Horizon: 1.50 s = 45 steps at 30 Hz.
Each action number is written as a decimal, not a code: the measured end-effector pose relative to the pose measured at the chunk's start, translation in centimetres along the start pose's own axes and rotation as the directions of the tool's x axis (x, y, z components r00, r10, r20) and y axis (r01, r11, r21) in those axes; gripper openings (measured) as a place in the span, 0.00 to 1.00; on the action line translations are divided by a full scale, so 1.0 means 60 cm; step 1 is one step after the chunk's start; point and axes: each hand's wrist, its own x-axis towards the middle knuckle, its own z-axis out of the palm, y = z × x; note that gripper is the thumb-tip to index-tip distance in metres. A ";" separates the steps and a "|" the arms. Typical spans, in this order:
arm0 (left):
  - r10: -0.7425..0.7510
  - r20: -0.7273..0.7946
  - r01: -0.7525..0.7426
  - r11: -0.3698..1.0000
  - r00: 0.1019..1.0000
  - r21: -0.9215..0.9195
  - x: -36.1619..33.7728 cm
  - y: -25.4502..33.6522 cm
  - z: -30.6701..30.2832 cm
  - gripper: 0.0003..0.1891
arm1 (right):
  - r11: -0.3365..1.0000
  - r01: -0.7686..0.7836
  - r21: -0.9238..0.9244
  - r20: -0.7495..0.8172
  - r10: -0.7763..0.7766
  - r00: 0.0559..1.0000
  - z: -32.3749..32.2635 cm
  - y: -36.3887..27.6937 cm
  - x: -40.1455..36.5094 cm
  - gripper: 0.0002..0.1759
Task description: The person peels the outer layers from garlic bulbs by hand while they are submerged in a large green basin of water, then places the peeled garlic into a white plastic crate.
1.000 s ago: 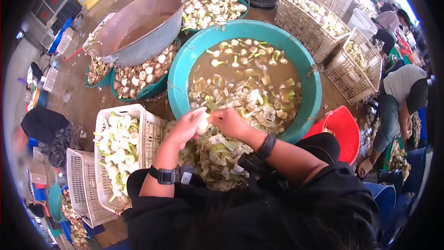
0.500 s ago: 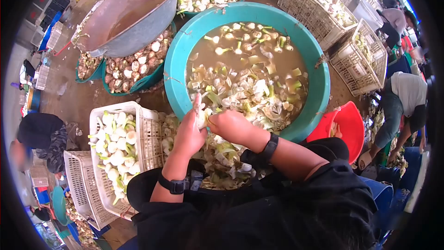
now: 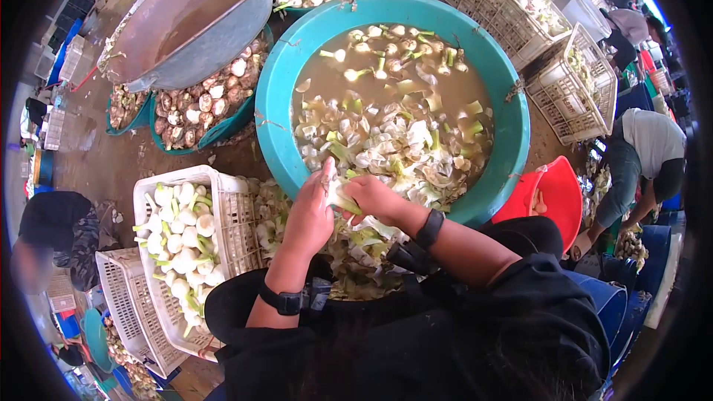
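Over the near rim of a large teal tub point(image 3: 272, 104), my two hands meet at a white garlic bulb point(image 3: 339, 196) with a pale green stalk. My left hand point(image 3: 310, 212) is closed around the bulb from the left, its thumb pointing up. From the right, my right hand point(image 3: 373, 197) grips the stalk side, its fingers curled and partly hidden. Brown water in the tub carries loose skins point(image 3: 394, 141) on the near side and several trimmed garlic bulbs point(image 3: 380, 70) at the far side.
A white crate point(image 3: 238, 223) of cleaned bulbs stands at left, beside another crate point(image 3: 126, 301). Peelings lie below my hands. A red basin point(image 3: 561, 200) is at right. Metal tub point(image 3: 215, 37) and bulb baskets point(image 3: 197, 137) stand far left. A co-worker point(image 3: 650, 141) bends at right.
The bulb has turned in my hands, so its pale stalk now points toward the lower right. My right hand has shifted slightly right; the view has moved a little.
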 end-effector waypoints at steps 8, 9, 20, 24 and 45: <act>-0.585 0.395 0.702 0.522 0.708 -0.485 0.011 -0.002 -0.016 0.33 | 0.210 0.565 -0.798 0.063 -0.903 0.425 0.010 -0.012 -0.012 0.12; -0.294 0.167 0.337 0.854 0.941 -0.395 -0.001 -0.011 -0.003 0.33 | 0.802 0.442 -0.402 -0.226 -0.555 0.801 0.001 -0.003 0.006 0.11; -0.708 -0.044 -0.106 -0.044 0.705 -0.993 0.013 -0.089 0.016 0.16 | 0.907 0.388 -0.163 -0.023 -0.397 0.918 -0.009 -0.037 -0.050 0.15; -0.756 0.175 -0.115 -0.314 0.631 -0.942 0.002 -0.106 -0.009 0.17 | 0.668 0.487 0.562 -0.123 -0.516 0.848 -0.072 -0.032 -0.060 0.17; -0.872 0.144 0.199 -0.055 0.467 -0.978 0.029 -0.073 0.013 0.18 | 0.465 0.451 -0.762 0.105 -0.598 0.794 0.006 -0.042 0.047 0.17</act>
